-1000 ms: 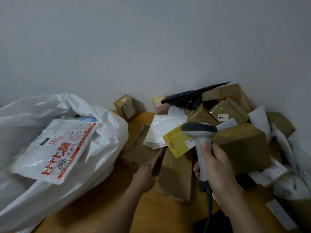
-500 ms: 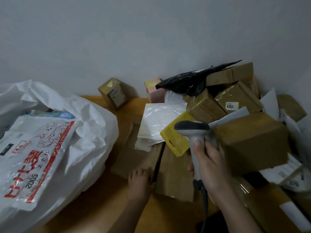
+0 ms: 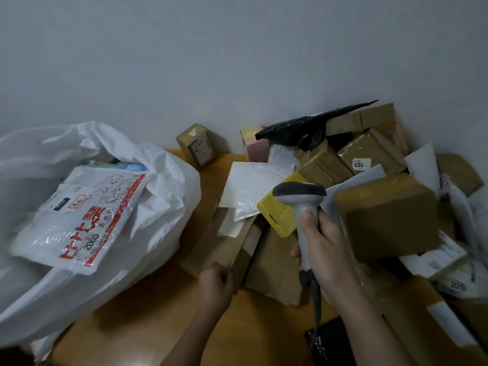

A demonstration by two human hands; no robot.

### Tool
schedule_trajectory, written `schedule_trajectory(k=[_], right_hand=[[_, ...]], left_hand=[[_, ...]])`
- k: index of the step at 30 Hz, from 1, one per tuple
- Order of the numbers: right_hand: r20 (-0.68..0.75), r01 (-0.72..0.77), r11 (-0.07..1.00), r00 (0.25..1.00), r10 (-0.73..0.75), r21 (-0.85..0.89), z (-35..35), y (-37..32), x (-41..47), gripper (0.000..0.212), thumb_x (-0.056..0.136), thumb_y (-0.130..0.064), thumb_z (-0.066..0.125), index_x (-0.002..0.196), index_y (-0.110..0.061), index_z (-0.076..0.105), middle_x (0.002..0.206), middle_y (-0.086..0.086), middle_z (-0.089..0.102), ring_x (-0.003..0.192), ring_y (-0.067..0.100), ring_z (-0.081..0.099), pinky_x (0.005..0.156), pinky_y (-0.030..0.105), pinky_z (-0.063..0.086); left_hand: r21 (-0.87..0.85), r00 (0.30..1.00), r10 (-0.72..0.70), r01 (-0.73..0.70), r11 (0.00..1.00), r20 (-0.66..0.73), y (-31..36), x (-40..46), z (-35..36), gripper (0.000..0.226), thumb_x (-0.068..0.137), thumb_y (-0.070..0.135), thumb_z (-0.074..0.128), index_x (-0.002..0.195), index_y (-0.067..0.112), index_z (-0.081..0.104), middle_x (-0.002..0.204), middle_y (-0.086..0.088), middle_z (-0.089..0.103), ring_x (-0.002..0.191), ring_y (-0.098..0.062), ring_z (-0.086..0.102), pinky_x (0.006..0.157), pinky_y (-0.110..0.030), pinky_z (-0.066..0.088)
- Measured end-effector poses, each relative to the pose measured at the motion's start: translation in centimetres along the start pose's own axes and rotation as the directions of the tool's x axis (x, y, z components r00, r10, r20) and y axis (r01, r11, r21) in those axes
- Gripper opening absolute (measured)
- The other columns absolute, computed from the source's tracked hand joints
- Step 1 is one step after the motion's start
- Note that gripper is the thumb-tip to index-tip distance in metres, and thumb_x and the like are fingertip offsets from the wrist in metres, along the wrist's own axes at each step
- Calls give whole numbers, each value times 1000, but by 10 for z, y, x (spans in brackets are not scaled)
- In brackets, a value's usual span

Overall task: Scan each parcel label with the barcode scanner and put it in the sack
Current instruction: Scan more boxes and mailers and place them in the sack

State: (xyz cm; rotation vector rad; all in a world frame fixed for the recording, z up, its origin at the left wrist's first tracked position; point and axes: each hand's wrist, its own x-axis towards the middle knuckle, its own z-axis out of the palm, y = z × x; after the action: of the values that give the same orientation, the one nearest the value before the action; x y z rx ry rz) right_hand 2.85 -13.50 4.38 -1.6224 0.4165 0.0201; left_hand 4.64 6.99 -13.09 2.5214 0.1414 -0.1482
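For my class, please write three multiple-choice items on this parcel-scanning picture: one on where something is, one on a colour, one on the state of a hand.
1. Where is the white sack relative to the parcel pile?
A. To its left
B. To its right
C. Behind it

2. What colour is the plastic mailer on top of the pile?
A. Red
B. Black
C. Green

3. What is the right hand doing?
A. Resting flat on the table
B. Reaching into the sack
C. Gripping the barcode scanner

Key: 1 A, the sack fills the picture's left side; 2 B, the topmost mailer is glossy black; 3 C, its fingers wrap the scanner's handle.
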Motion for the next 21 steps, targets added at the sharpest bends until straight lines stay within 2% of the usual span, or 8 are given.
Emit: schedule_trajectory(k=[4, 7, 10, 12, 14, 17, 19, 21], right_hand=[[42, 21, 999, 999, -22, 26, -6, -3, -19, 19, 102, -36, 37, 96, -28, 53, 65, 8, 58, 44, 0, 53, 42, 14, 42], [84, 20, 1000, 996, -22, 18, -7, -1, -34, 19, 102, -39, 37, 91, -32, 51, 64, 7, 60, 47, 5, 55, 45, 20, 43], [128, -8, 999, 992, 1, 48, -6, 4, -48, 20, 102, -39, 38, 92, -30, 53, 63, 7, 58, 49, 9, 54, 45, 22, 42], [150, -21, 998, 989, 11, 62, -5, 6, -58, 20, 102, -38, 38, 92, -29, 53, 63, 8, 57, 48, 9, 53, 44, 23, 42], [150, -24, 998, 989, 15, 56, -5, 9, -66, 21, 102, -36, 38, 92, -26, 54, 64, 9, 56, 46, 7, 53, 43, 21, 42], [126, 3, 1000, 992, -6, 23, -7, 15, -75, 24, 102, -36, 38, 93, -20, 55, 68, 12, 56, 44, 3, 53, 43, 21, 42], [90, 12, 1000, 996, -12, -2, -8, 20, -80, 24, 102, -37, 38, 94, -22, 55, 70, 11, 57, 44, 3, 54, 46, 24, 43], [46, -4, 1000, 999, 5, -7, -6, 24, -87, 25, 102, -38, 38, 96, -21, 55, 69, 10, 57, 46, 5, 55, 47, 27, 43]], left_hand=[[-235, 996, -57, 38, 971, -74, 21, -26, -28, 21, 89, 7, 67, 72, 20, 62, 78, 4, 60, 73, -11, 58, 57, -10, 44], [-457, 984, -176, 142, 878, -33, 22, -49, -45, 16, 92, 14, 64, 77, 8, 68, 79, -7, 65, 76, -20, 62, 61, -19, 49], [-711, 941, -329, 285, 643, 80, 8, -68, -59, 23, 96, 12, 57, 80, -3, 65, 87, -18, 61, 91, -32, 60, 79, -42, 53], [-791, 890, -421, 381, 479, 173, -9, -80, -61, 20, 97, 10, 53, 90, -6, 63, 96, -19, 59, 98, -34, 58, 83, -44, 54], [-839, 824, -496, 456, 298, 272, -32, -91, -54, 22, 98, 7, 48, 110, -8, 59, 104, -20, 59, 101, -34, 58, 85, -46, 53], [-852, 705, -574, 523, 25, 416, -64, -103, -43, 32, 98, 3, 42, 128, -4, 49, 113, -20, 58, 98, -31, 58, 79, -45, 52], [-826, 632, -633, 564, -20, 447, -77, -109, -38, 34, 99, 3, 42, 133, -1, 46, 115, -18, 58, 94, -29, 57, 78, -43, 50], [-794, 601, -659, 608, 10, 453, -78, -116, -39, 31, 101, 16, 46, 131, 7, 49, 115, -16, 57, 91, -28, 55, 81, -41, 48]])
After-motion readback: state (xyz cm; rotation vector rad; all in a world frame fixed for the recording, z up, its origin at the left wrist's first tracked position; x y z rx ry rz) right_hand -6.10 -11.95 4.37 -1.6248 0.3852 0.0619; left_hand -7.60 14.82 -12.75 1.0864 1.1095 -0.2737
